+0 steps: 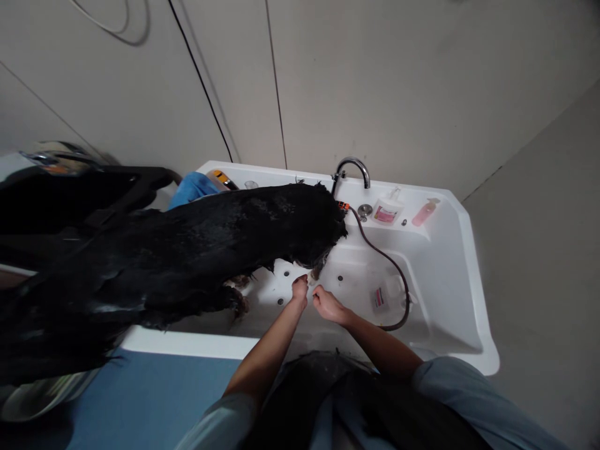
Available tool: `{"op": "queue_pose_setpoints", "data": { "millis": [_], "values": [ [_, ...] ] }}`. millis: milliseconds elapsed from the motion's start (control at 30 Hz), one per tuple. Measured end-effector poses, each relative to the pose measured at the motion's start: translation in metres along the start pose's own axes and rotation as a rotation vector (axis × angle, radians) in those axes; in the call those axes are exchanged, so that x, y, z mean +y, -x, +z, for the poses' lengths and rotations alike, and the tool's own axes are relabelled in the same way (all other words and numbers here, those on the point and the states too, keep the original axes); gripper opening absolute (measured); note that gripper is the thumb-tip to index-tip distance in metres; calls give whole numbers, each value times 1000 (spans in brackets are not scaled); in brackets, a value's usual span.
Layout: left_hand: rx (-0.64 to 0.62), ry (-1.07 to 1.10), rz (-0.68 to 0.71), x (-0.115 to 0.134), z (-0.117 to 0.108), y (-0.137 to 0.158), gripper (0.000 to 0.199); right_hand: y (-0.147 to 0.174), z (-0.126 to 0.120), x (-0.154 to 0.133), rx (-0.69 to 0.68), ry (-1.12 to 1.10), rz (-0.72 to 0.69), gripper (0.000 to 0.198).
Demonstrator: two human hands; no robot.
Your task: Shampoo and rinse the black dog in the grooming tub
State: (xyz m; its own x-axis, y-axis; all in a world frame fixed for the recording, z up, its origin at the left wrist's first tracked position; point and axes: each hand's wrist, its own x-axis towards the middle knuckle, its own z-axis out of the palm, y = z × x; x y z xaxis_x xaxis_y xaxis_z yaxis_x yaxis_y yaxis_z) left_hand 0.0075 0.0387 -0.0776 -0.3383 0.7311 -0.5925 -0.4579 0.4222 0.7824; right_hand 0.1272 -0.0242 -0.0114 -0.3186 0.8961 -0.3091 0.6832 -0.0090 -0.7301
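A long, wet-looking black furry body (201,250) reaches from the left edge over the white tub (469,281); it looks like a large dog, though I cannot make out its head. A brownish lower limb (317,271) hangs down at its right end. Just under that limb is my left hand (300,290), its fingers curled closed beside something small and pale. My right hand (329,304) is close by on the right, also closed, with a small gap between the two. What either hand holds is hidden or too small to tell.
A curved chrome faucet (354,164) rises at the tub's back rim. A dark hose (391,259) loops down into the tub. Bottles with pink labels or contents, such as a pink spray bottle (424,212), stand on the ledge; a clear jug (382,299) lies inside. Blue cloth (193,189) shows behind the body.
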Motion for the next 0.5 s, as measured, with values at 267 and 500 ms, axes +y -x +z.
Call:
{"op": "queue_pose_setpoints", "data": {
  "millis": [267, 500],
  "values": [
    [5, 71, -44, 7, 0, 3, 20, 5, -6, -12, -18, 35, 12, 16],
    [55, 229, 52, 49, -2, -35, 12, 15, -23, -39, -57, -27, -97, 20]
  ]
}}
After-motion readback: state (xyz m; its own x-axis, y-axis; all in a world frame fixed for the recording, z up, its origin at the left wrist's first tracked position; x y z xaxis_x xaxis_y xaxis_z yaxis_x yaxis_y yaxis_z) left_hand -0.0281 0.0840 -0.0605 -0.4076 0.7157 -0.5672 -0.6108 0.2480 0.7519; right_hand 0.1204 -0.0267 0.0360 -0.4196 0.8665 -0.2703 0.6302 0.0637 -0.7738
